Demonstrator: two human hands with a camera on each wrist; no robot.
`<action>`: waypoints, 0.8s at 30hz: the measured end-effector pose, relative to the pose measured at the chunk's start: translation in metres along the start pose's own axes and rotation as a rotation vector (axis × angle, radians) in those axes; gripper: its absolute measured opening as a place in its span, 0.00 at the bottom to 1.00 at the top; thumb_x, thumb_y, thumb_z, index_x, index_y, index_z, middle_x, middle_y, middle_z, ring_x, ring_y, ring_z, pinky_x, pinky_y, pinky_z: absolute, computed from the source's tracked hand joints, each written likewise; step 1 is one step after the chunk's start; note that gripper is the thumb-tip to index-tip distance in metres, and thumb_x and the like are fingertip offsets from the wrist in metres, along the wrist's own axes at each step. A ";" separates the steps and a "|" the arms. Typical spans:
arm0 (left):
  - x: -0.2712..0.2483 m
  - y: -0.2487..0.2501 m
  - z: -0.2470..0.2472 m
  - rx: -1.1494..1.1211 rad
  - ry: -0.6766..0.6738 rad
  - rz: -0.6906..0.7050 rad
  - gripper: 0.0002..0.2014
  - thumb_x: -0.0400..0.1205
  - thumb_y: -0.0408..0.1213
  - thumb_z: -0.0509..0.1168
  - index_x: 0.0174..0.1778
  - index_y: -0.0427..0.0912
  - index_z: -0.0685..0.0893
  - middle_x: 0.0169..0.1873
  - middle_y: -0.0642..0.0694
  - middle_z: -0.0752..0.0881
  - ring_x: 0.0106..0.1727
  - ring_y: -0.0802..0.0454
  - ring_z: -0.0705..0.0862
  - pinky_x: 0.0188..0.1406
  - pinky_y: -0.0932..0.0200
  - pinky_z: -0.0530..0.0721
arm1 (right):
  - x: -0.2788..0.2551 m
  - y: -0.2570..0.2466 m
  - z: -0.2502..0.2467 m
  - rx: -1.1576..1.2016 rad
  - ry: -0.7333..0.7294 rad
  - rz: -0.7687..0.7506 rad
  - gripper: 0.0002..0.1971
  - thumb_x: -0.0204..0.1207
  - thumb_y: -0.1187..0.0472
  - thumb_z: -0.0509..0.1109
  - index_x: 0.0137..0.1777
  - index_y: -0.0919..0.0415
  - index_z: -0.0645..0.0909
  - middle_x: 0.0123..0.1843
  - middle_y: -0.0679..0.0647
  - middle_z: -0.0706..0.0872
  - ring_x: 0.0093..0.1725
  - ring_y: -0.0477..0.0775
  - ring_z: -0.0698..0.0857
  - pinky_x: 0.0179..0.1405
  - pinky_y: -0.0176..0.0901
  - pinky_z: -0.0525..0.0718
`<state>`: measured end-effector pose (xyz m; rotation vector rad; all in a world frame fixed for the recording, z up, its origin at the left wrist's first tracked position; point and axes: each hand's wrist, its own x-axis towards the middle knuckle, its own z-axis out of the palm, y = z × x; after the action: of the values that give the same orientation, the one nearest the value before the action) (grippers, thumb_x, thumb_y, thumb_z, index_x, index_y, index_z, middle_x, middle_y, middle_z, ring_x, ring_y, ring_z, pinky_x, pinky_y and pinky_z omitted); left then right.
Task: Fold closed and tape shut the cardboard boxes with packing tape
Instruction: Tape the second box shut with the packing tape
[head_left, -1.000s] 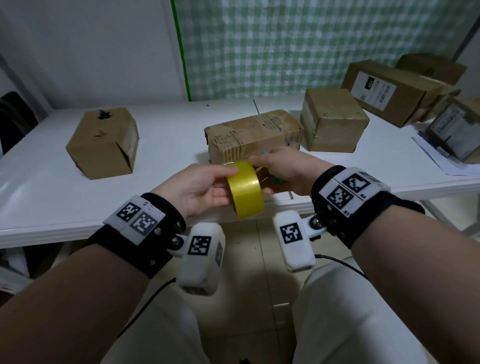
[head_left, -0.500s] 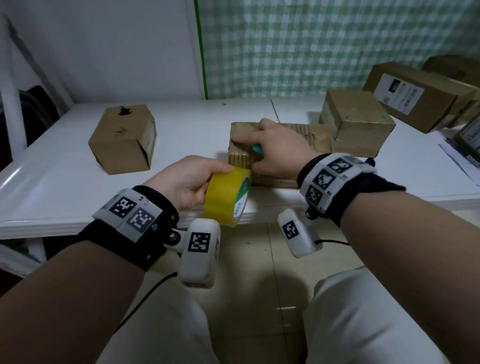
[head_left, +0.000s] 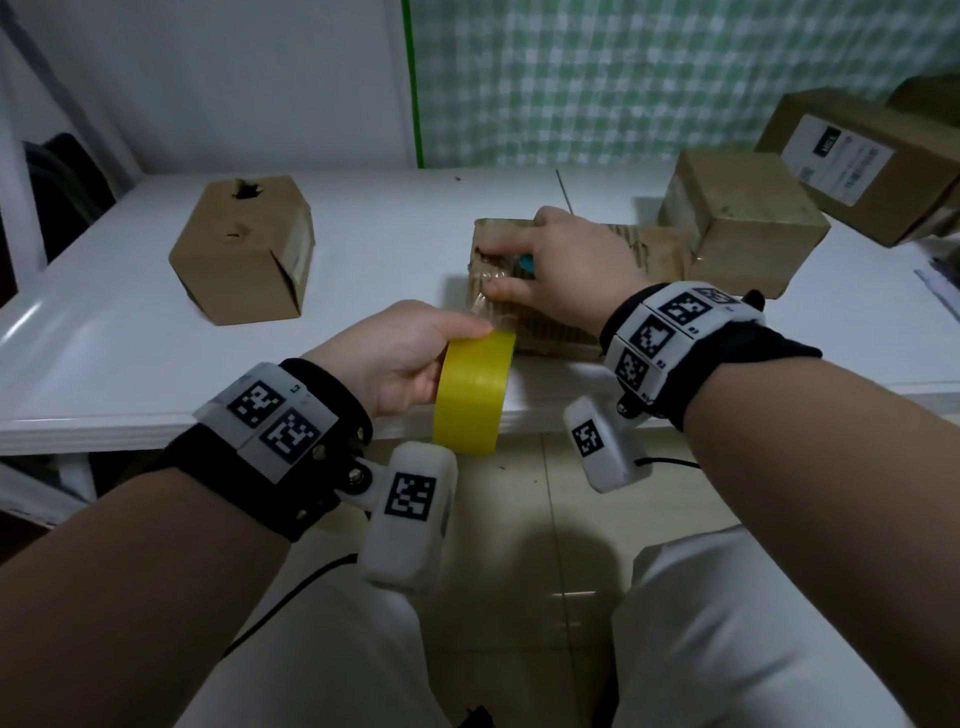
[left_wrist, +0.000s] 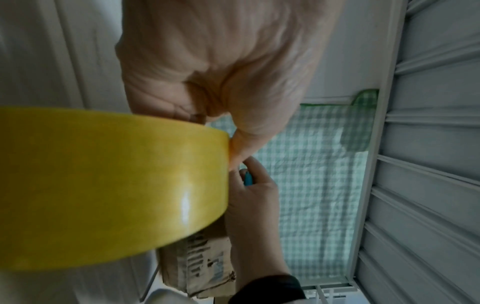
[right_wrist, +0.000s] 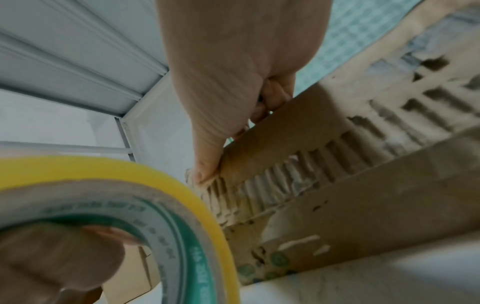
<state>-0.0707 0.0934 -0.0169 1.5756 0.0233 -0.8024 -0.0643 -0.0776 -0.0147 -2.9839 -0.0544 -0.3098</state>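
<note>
Cardboard box (head_left: 576, 291), worn and torn down to its ribbed corrugation, lies near the front edge of the white table (head_left: 130, 338), just right of centre, and I see my right hand (head_left: 566, 275) on its left end: the thumb pins a strip of clear tape to the ragged near corner while the curled fingers hold a small teal object (head_left: 525, 263) I cannot identify. My left hand (head_left: 400, 353) grasps the glossy yellow tape roll (head_left: 475, 392), fingers through its green-printed core, and holds it just off the table's front edge, close to the box. A plain square box (head_left: 743, 223) sits touching or nearly touching the worn box's far right end, and a labelled carton (head_left: 857, 161) stands beyond it. Well apart on the left stands a box with a torn hole in its top (head_left: 244, 249), with bare tabletop between.
</note>
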 end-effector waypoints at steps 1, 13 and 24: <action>0.001 -0.001 0.001 0.008 0.008 -0.005 0.07 0.82 0.33 0.64 0.52 0.34 0.80 0.30 0.42 0.86 0.24 0.54 0.86 0.23 0.61 0.86 | -0.001 0.000 0.000 -0.002 -0.003 -0.002 0.26 0.73 0.33 0.64 0.71 0.35 0.74 0.58 0.54 0.77 0.57 0.58 0.80 0.48 0.48 0.78; 0.004 -0.004 0.003 0.000 0.011 -0.098 0.07 0.82 0.35 0.63 0.40 0.38 0.81 0.26 0.43 0.82 0.22 0.53 0.82 0.22 0.62 0.84 | -0.003 -0.003 -0.006 0.062 -0.053 0.040 0.25 0.74 0.34 0.64 0.72 0.36 0.73 0.55 0.52 0.74 0.56 0.57 0.80 0.47 0.46 0.77; 0.005 -0.011 0.011 -0.094 0.121 0.006 0.11 0.79 0.34 0.68 0.55 0.33 0.84 0.43 0.35 0.83 0.33 0.45 0.84 0.33 0.53 0.87 | -0.029 -0.001 -0.047 0.983 -0.239 0.281 0.22 0.79 0.71 0.57 0.74 0.61 0.69 0.52 0.58 0.78 0.37 0.49 0.75 0.31 0.38 0.73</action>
<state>-0.0773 0.0837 -0.0285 1.5321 0.1418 -0.6905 -0.1020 -0.0842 0.0246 -1.9968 0.1455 0.1003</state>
